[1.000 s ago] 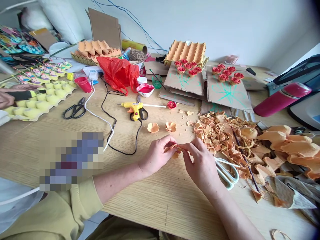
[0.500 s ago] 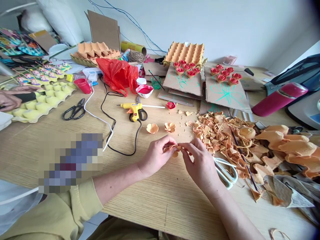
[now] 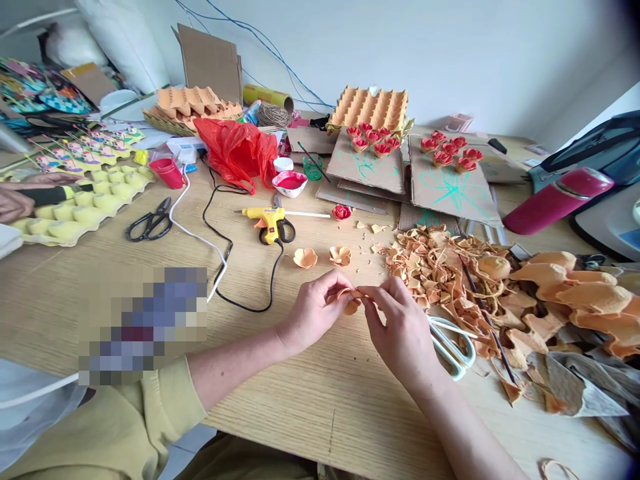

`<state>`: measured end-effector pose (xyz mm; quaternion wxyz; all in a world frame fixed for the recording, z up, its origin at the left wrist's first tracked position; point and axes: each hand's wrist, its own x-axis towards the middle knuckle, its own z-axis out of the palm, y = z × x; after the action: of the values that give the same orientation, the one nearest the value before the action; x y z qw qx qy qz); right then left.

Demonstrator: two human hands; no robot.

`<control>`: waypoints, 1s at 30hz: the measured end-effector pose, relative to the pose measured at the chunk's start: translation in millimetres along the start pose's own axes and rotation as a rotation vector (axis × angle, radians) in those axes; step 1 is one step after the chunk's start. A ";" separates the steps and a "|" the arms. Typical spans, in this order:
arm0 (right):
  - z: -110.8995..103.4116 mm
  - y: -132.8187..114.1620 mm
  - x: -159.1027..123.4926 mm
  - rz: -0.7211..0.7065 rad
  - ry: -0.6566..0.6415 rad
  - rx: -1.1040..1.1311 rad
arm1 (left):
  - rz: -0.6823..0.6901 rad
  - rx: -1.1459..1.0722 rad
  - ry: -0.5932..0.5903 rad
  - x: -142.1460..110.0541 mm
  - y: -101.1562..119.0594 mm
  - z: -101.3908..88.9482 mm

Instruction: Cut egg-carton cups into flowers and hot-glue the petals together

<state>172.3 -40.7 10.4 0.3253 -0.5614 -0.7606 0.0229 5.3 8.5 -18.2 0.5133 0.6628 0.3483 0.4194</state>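
The orange piece [image 3: 351, 308] is between two hands, over the table [image 3: 280, 407]. The left hand [image 3: 313, 312] pinches one side and the right hand [image 3: 404, 328] pinches the other. Two orange flowers [image 3: 305, 259] sit near it, and pale scissors [image 3: 469, 345] lie beside the right hand.

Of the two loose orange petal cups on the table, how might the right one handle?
The right cup is probably very light, being small and thin-walled. Deeply notched, it might bend or tear under a hard pinch. Nothing visible holds it down, so it may slide.
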 end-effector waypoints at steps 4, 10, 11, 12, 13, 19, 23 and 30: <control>1.0 2.1 0.4 0.038 -0.016 0.072 | 0.001 0.034 -0.001 -0.9 0.6 0.6; 0.7 2.5 -1.0 -0.062 0.003 -0.076 | -0.025 0.003 -0.025 -0.6 1.2 0.7; 0.5 2.0 -1.0 -0.077 0.008 -0.095 | -0.026 -0.010 -0.027 -0.5 1.4 0.5; 0.3 1.5 -0.9 -0.076 0.009 -0.092 | -0.024 -0.016 -0.027 -0.5 1.5 0.3; 0.3 1.1 -0.7 -0.062 0.008 -0.067 | -0.018 -0.014 -0.024 -0.6 1.5 0.1; 2.3 2.3 -0.5 0.034 -0.011 0.116 | 0.015 0.041 -0.001 -1.5 0.3 -0.3; 3.1 3.0 -1.1 0.026 -0.021 0.086 | -0.005 0.025 -0.017 -0.3 0.8 0.1; 2.1 0.8 0.8 -0.013 0.000 0.039 | 0.016 -0.081 0.004 1.2 4.3 1.2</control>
<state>171.7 -39.0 8.8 0.3363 -0.5500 -0.7636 0.0354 7.1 8.1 -14.0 0.5355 0.6436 0.3267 0.4386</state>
